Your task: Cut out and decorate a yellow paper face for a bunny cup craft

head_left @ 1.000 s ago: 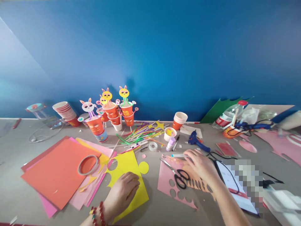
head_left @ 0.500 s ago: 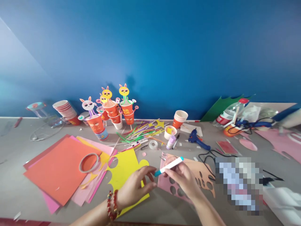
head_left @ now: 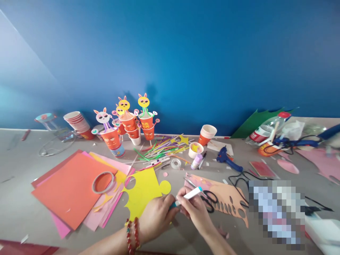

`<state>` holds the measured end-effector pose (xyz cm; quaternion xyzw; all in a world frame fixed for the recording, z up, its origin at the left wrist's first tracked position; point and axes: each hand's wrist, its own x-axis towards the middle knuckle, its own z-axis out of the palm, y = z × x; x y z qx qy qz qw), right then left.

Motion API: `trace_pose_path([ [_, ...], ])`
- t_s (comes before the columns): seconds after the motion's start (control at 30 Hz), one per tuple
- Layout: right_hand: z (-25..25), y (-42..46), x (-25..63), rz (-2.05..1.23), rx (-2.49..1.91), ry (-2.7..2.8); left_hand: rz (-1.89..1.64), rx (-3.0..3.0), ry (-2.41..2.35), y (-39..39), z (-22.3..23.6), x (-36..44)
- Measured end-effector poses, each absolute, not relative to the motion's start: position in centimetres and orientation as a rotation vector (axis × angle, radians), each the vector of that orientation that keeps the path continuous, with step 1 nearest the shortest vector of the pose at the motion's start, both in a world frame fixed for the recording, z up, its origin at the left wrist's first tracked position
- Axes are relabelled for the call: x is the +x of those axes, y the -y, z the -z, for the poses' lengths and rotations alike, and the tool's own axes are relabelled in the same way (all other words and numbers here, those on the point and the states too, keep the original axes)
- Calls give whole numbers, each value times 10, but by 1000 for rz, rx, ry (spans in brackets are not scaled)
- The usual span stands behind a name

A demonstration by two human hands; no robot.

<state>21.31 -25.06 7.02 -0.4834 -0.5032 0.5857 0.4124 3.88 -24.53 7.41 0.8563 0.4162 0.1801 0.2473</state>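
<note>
left hand (head_left: pixel 158 214) curls around the teal end of the marker (head_left: pixel 191 194), above the tabletop (head_left: pixel 16 198) toward its front edge; right hand (head_left: pixel 195 210) pinches the white barrel, partly covering scissors (head_left: pixel 205 193). cups (head_left: pixel 109 138) line the back edge.

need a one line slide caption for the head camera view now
Left hand and right hand hold a white marker above a gray table, beside yellow paper and black-handled scissors.
</note>
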Motion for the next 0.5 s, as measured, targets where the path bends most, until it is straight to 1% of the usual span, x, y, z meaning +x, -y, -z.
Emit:
trace_pose_path([
  [0.2,-66,251,210,-1478,-1201,1282,-392,2429,-1148,244,-72,36],
  [0.5,-71,252,210,-1466,-1214,1369,-396,2387,-1151,245,-71,36],
])
